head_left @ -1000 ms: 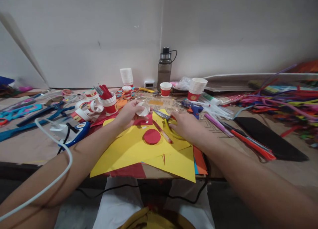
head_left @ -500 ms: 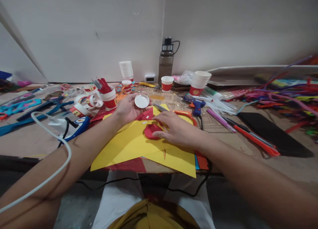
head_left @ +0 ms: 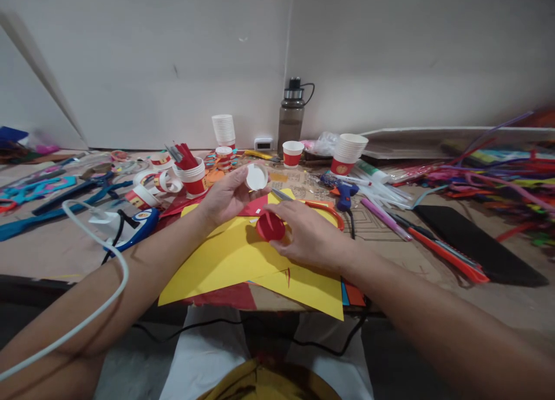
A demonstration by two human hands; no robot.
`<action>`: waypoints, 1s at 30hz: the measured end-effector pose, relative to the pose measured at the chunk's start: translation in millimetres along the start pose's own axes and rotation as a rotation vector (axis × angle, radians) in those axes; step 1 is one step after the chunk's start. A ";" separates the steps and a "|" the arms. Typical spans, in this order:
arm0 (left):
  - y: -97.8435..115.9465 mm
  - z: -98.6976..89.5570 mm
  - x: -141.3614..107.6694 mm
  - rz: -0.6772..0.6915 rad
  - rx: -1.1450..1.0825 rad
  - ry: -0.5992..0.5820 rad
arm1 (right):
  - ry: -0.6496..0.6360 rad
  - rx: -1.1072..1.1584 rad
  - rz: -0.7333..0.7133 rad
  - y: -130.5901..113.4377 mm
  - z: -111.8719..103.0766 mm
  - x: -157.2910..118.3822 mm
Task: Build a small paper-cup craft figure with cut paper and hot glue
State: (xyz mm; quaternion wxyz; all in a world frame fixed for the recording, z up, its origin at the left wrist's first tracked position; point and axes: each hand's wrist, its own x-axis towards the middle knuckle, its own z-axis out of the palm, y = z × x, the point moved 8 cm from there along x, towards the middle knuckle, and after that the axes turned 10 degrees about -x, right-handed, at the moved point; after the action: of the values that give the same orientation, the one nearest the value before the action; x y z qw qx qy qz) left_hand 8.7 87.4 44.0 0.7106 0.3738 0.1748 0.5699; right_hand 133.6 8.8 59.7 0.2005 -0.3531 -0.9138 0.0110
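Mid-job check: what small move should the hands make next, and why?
Probably raise the red disc toward the white round piece: the right hand grips the disc over the yellow paper, while the left hand holds the white piece close by.

Pretty plain greyish-white wall [head_left: 130, 59] right behind a brown tabletop [head_left: 47, 258], with a vertical seam [head_left: 289, 36] and a small scuff [head_left: 176, 71]. Light's kinda dim, grey floor [head_left: 125, 368] below.

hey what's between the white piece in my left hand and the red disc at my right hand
In the head view, red paper with a small white scrap shows between the white piece and the red disc.
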 end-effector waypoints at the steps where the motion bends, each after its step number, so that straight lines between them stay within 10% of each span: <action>1: 0.5 0.6 -0.1 0.004 0.011 -0.018 | 0.059 0.029 0.010 2.7 -6.8 0.4; 11: 0.6 20.9 -7.6 0.032 0.110 -0.170 | 0.366 0.559 0.097 26.9 -31.0 0.4; 30: -8.4 32.1 -13.9 0.025 0.271 -0.211 | 0.436 0.424 0.045 22.0 -35.3 -3.1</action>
State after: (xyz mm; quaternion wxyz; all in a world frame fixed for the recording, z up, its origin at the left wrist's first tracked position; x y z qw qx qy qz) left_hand 32.1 63.1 56.6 0.6609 0.5260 0.1700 0.5075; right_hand 163.0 19.0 87.5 0.4608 -0.3177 -0.8184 0.1301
